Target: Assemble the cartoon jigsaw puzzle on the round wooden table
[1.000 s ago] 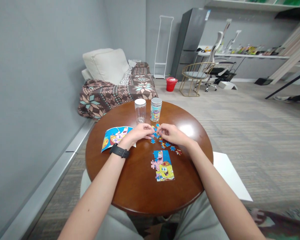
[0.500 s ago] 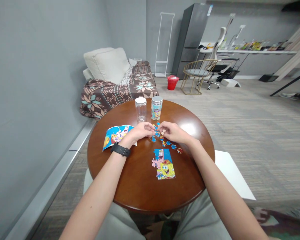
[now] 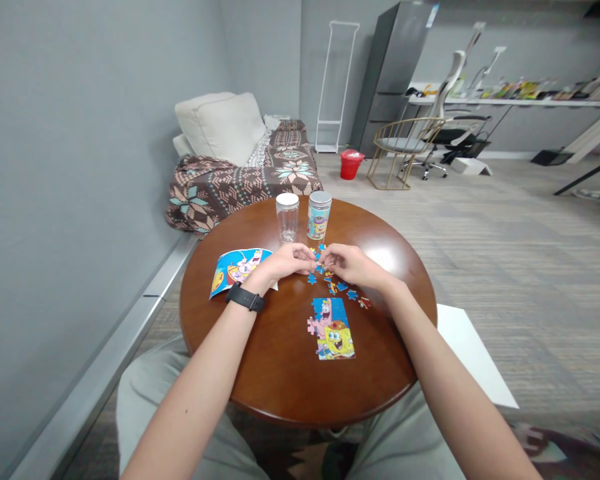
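You look to be at the picking-through step: both hands meet over the loose puzzle pieces [image 3: 341, 287] near the middle of the round brown surface [image 3: 275, 367]. Your left hand [image 3: 295, 260] has its fingers curled at the left side of the scatter, and your right hand [image 3: 349, 264] bends in from the other side, fingertips low among the pieces; whether either one grips a piece cannot be told, since the fingers hide it. The joined puzzle section [image 3: 337, 332] lies flat closer to you, apart from the pile, its left edge jagged. The next move, I'd judge, calls for a light fingertip pinch on one piece without dragging its neighbours. The clear jar [image 3: 287, 223] and the printed jar [image 3: 319, 223] stand side by side just beyond the pile, limiting any farther reach, and your left hand and wrist partly cover the picture sheet [image 3: 237, 268].
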`<state>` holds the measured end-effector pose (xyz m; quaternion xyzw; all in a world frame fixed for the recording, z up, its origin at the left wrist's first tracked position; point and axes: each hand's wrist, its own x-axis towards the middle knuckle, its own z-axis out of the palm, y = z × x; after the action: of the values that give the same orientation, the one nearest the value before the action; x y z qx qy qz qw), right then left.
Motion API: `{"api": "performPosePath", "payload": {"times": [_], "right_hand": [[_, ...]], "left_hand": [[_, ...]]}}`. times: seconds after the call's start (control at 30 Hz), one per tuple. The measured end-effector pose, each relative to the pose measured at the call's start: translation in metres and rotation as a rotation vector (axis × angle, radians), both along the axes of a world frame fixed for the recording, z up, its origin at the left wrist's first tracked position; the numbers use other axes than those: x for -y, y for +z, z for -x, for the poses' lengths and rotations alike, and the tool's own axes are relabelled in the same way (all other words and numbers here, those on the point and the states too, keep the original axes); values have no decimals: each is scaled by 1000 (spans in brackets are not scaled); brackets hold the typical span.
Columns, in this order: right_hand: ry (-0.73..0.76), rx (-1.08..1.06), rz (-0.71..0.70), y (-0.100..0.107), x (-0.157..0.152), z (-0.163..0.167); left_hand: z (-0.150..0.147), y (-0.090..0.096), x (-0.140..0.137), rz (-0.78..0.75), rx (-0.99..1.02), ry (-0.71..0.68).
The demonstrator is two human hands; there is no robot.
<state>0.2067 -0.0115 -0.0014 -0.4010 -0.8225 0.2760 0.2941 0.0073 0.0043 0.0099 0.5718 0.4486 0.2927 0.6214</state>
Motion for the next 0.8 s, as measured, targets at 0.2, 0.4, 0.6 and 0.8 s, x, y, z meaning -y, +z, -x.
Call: {"api": "performPosePath", "payload": {"times": [0.2,0.4,0.6,0.8], "right_hand": [[-19,-29,-4,-5,-3,-1],[-12,2,13,-5,-2,0],[3,14,19,-1,0,-1],[-13,58,10,3,0,-2]], "left_hand": [[-3,4,2,73,-25,30],[-5,3,1,62,-34,35],[-1,-3,-4,-72,-144,-8],[2,-8,-7,-324,-269,-177]]}}
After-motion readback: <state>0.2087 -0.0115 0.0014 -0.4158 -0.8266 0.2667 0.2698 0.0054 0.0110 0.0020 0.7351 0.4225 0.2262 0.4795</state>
